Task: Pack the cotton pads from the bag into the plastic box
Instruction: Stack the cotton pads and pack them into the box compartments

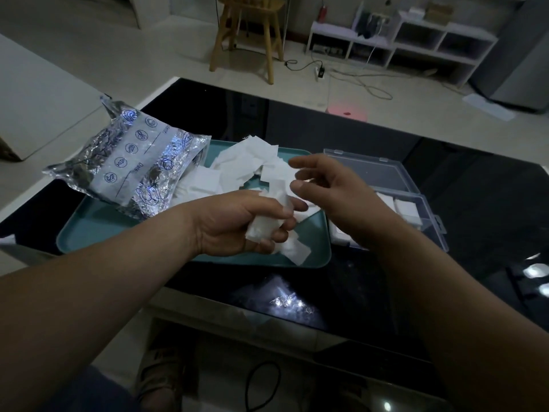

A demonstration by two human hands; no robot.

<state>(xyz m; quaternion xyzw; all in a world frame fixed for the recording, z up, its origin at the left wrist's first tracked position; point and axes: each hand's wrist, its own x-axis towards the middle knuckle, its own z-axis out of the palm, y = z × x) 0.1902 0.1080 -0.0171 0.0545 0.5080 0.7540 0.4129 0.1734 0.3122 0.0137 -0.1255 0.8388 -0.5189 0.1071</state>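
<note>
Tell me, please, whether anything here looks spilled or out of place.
The cotton pads lie scattered in a loose, crooked heap across the teal tray, next to the crumpled foil bag, rather than stacked as in the plastic box. Nothing looks damaged.

**White on teal, silver against black**

The cotton pads (249, 162) are plain white, heaped on a teal tray (98, 230). At the left, the bag (130, 162) is crinkled silver foil with a pale panel printed with round blue icons and ruled lines. At the right, the plastic box (371, 171) is clear with a faint blue tint. The surface (475, 203) is glossy black. Far off stand a tan wooden stool (246, 34) and a white shelf (416, 46).
</note>
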